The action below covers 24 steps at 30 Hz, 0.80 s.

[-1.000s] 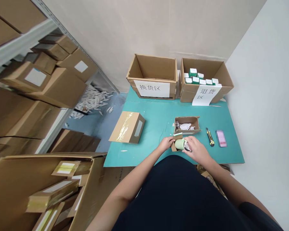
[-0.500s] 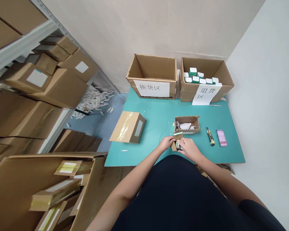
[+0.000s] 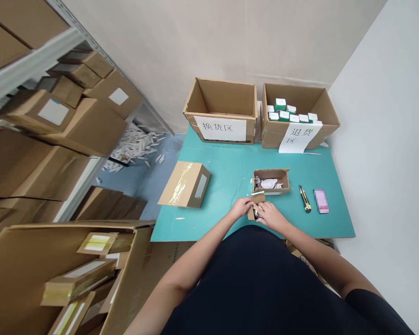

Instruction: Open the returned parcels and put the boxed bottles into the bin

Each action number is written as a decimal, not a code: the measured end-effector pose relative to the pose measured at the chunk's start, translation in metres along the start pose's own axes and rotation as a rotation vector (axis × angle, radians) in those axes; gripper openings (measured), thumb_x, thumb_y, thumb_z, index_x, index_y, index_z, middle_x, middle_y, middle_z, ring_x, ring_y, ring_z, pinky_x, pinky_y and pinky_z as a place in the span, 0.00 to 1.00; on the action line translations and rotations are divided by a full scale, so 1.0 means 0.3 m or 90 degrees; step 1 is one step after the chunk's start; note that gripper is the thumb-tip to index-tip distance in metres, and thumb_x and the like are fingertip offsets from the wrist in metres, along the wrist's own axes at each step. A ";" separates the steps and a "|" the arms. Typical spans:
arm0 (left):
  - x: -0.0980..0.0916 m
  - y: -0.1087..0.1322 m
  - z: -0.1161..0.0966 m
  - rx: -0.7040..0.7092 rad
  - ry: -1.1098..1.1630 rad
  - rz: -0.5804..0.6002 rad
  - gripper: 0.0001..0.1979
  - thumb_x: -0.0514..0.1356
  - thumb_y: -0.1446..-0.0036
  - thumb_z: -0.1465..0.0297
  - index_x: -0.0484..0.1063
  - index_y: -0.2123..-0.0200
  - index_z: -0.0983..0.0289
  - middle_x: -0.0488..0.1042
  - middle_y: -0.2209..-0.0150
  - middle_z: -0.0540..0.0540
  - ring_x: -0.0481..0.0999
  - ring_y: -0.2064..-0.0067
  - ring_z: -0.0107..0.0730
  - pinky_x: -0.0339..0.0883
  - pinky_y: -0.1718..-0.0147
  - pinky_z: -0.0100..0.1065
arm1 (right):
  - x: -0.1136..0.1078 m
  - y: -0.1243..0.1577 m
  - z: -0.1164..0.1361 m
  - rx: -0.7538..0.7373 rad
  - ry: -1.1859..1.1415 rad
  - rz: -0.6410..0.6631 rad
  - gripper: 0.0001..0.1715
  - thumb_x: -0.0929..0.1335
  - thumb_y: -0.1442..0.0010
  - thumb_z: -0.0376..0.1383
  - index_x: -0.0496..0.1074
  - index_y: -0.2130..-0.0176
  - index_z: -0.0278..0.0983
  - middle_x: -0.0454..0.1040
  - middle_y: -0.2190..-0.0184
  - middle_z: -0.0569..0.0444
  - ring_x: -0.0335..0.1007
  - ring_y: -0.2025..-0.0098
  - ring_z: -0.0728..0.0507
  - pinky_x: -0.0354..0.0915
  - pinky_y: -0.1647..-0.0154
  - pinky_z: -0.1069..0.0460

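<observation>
At the table's near edge, my left hand (image 3: 242,207) is closed on the left side of a small open carton (image 3: 251,212), whose flap (image 3: 258,197) stands up with a white and green edge. My right hand (image 3: 272,216) reaches into the carton from the right, its fingers bent over a shiny round object (image 3: 257,214) that they mostly cover; its kind is unclear. Just behind the hands is an open shipping box (image 3: 273,190) holding crumpled white paper (image 3: 268,183).
A yellow and black utility knife (image 3: 305,199) and a blurred pink item (image 3: 321,201) lie to the right. A taped box (image 3: 181,184) sits left. Two labelled cartons stand behind, the right one (image 3: 275,135) holding several green-white boxes. Shelving and a large carton (image 3: 139,260) flank the left.
My right fingers have shifted slightly left and lie further over the shiny round object, hiding more of it. My left hand keeps its hold on the small carton.
</observation>
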<state>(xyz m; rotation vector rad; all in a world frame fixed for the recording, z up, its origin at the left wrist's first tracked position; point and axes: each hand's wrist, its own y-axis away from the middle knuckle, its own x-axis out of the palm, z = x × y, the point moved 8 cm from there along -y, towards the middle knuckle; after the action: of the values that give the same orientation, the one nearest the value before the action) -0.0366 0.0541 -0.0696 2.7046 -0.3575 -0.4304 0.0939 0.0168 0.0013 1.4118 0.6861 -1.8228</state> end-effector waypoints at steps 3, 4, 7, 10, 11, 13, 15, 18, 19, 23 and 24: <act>0.022 -0.006 0.013 -0.044 0.063 0.032 0.16 0.60 0.42 0.59 0.65 0.76 0.62 0.65 0.83 0.43 0.66 0.83 0.25 0.59 0.82 0.26 | 0.001 0.012 -0.003 0.007 -0.027 -0.016 0.41 0.72 0.37 0.42 0.57 0.31 0.38 0.69 0.45 0.41 0.64 0.44 0.33 0.65 0.44 0.38; 0.027 -0.006 0.015 -0.057 0.084 0.040 0.17 0.61 0.42 0.57 0.66 0.75 0.62 0.66 0.83 0.43 0.67 0.84 0.24 0.60 0.83 0.26 | 0.000 0.014 -0.003 0.008 -0.034 -0.019 0.41 0.72 0.37 0.42 0.57 0.31 0.39 0.69 0.45 0.41 0.64 0.44 0.33 0.65 0.44 0.38; 0.034 0.000 0.019 -0.093 0.143 0.056 0.18 0.62 0.42 0.55 0.66 0.73 0.63 0.67 0.83 0.44 0.70 0.83 0.24 0.64 0.81 0.26 | -0.008 0.013 0.003 0.006 -0.048 -0.024 0.40 0.72 0.38 0.41 0.58 0.32 0.39 0.70 0.46 0.40 0.64 0.44 0.33 0.66 0.45 0.37; 0.037 0.009 0.020 -0.125 0.189 0.054 0.18 0.63 0.42 0.55 0.66 0.71 0.63 0.71 0.81 0.46 0.74 0.81 0.25 0.67 0.79 0.26 | -0.023 0.003 0.013 0.012 -0.056 -0.026 0.36 0.72 0.38 0.40 0.62 0.35 0.37 0.70 0.46 0.40 0.64 0.44 0.34 0.67 0.45 0.38; 0.038 0.012 0.020 -0.133 0.202 0.051 0.18 0.64 0.42 0.55 0.66 0.70 0.63 0.72 0.80 0.46 0.75 0.80 0.25 0.68 0.79 0.25 | -0.028 -0.002 0.015 0.018 -0.058 -0.026 0.33 0.72 0.38 0.39 0.64 0.37 0.37 0.70 0.47 0.40 0.65 0.44 0.34 0.67 0.45 0.38; 0.040 0.015 0.021 -0.145 0.222 0.043 0.17 0.64 0.42 0.56 0.65 0.70 0.63 0.72 0.80 0.47 0.77 0.79 0.27 0.69 0.78 0.25 | -0.036 -0.011 0.016 0.033 -0.060 -0.024 0.28 0.72 0.38 0.39 0.68 0.41 0.36 0.71 0.48 0.40 0.66 0.45 0.34 0.68 0.46 0.38; 0.040 0.016 0.020 -0.148 0.239 0.032 0.16 0.64 0.41 0.58 0.66 0.69 0.63 0.73 0.80 0.47 0.78 0.78 0.27 0.70 0.78 0.25 | -0.040 -0.018 0.013 0.044 -0.065 -0.023 0.23 0.72 0.38 0.39 0.71 0.45 0.35 0.71 0.49 0.40 0.66 0.47 0.34 0.69 0.48 0.38; 0.034 0.018 0.022 -0.144 0.257 0.010 0.12 0.64 0.40 0.61 0.68 0.66 0.64 0.74 0.78 0.47 0.78 0.78 0.26 0.71 0.76 0.26 | -0.045 -0.018 0.007 0.048 -0.093 -0.041 0.20 0.70 0.36 0.36 0.71 0.45 0.36 0.71 0.51 0.41 0.68 0.48 0.35 0.70 0.48 0.39; 0.032 0.020 0.023 -0.142 0.261 0.004 0.11 0.64 0.40 0.63 0.68 0.64 0.64 0.75 0.78 0.47 0.78 0.78 0.26 0.72 0.76 0.26 | -0.048 -0.014 0.004 0.051 -0.107 -0.057 0.20 0.69 0.36 0.35 0.71 0.44 0.37 0.72 0.51 0.42 0.68 0.49 0.36 0.70 0.48 0.39; 0.032 0.033 0.033 -0.130 0.275 -0.019 0.11 0.65 0.44 0.72 0.70 0.58 0.65 0.74 0.79 0.45 0.80 0.75 0.29 0.74 0.73 0.29 | -0.059 0.029 -0.003 0.080 -0.156 -0.165 0.20 0.65 0.34 0.31 0.71 0.44 0.38 0.71 0.51 0.42 0.68 0.47 0.37 0.70 0.46 0.40; 0.031 0.038 0.035 -0.124 0.279 -0.028 0.12 0.65 0.45 0.74 0.70 0.57 0.65 0.73 0.79 0.44 0.80 0.74 0.29 0.74 0.73 0.29 | -0.059 0.042 -0.002 0.086 -0.167 -0.192 0.18 0.65 0.34 0.31 0.72 0.45 0.38 0.70 0.51 0.42 0.68 0.47 0.37 0.70 0.46 0.40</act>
<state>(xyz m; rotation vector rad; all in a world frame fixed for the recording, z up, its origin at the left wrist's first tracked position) -0.0337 0.0378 -0.0767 2.5265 -0.1243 0.1151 0.1070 0.0136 0.0184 1.1685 0.6774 -2.2786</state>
